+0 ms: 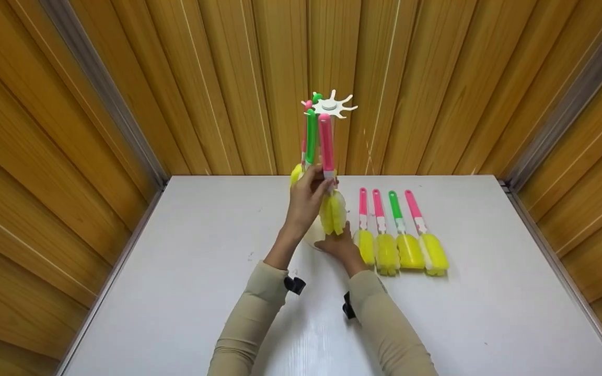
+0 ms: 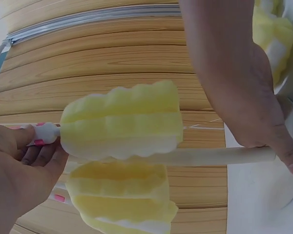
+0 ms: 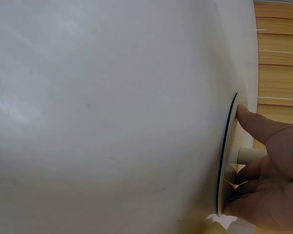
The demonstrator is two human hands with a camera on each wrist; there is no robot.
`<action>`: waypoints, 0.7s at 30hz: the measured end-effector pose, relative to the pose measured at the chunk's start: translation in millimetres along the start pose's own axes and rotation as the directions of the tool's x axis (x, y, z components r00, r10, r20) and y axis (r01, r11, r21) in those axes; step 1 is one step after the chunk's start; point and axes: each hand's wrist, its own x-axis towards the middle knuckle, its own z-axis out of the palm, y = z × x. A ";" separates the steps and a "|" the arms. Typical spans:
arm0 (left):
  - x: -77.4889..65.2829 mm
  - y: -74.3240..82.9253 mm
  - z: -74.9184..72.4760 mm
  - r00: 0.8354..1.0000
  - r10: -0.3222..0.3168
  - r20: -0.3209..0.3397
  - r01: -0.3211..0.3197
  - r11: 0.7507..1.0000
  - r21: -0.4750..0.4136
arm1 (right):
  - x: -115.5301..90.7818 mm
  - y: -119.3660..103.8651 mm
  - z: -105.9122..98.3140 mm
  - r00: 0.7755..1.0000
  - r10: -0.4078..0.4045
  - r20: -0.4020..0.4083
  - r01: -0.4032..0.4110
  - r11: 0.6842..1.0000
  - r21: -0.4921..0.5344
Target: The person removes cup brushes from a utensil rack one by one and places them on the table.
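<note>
My left hand (image 1: 309,198) pinches a pink-handled sponge brush (image 1: 326,143) at its white neck, upright in front of a white stand, its handle's top beside the stand's spoked hook ring (image 1: 329,106). In the left wrist view its yellow and white sponge head (image 2: 122,119) overlaps the stand's pole (image 2: 210,156). Down at the table, my right hand (image 1: 340,245) grips the stand's round base (image 3: 228,151), thumb and fingers spread over it to the rim, around the pole. Other brushes, among them one with a green handle (image 1: 311,137), hang on the ring's left side.
Right of the stand, several sponge brushes lie in a row on the white table (image 1: 196,250), pink-handled ones (image 1: 380,209) and a green-handled one (image 1: 396,209), handles toward the back. Wood-plank walls (image 1: 238,89) with metal edging surround the table.
</note>
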 end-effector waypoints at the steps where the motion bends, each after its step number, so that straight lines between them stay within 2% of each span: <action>1: -0.3 -1.3 -0.9 1.000 0.001 0.004 -0.001 1.000 -0.015 | -2.1 0.1 -0.2 1.000 -0.003 -0.012 0.004 0.999 0.034; 3: -0.9 -3.1 -2.9 1.000 0.007 0.014 -0.006 1.000 -0.031 | -4.7 0.6 -0.9 1.000 -0.007 -0.029 0.008 0.998 0.061; 6: -1.9 -4.1 -5.5 1.000 0.014 0.025 -0.013 0.999 -0.030 | -7.4 0.7 -3.5 1.000 0.006 -0.024 -0.004 0.999 0.045; 9: -3.4 -3.8 -8.1 1.000 0.005 0.028 -0.004 0.999 -0.037 | -8.7 1.6 -5.3 0.999 0.034 0.004 -0.034 0.999 -0.015; 13: -5.7 -2.0 -12.1 1.000 -0.019 0.017 0.019 0.999 -0.033 | -4.7 4.0 -4.3 0.999 -0.041 0.004 0.041 0.994 -0.102; 15: -7.2 -1.0 -14.2 1.000 -0.029 0.010 0.029 0.999 -0.017 | -0.8 4.6 -3.1 0.997 -0.074 0.009 0.074 0.984 -0.162; 18: -9.7 -0.3 -17.3 0.999 -0.040 0.004 0.040 0.999 0.006 | 5.7 4.1 -1.6 0.997 -0.055 0.049 0.065 0.965 -0.253; 21: -12.8 0.6 -20.4 0.999 -0.035 -0.005 0.035 0.999 0.023 | 14.0 3.9 0.8 0.995 -0.040 0.091 0.070 0.929 -0.364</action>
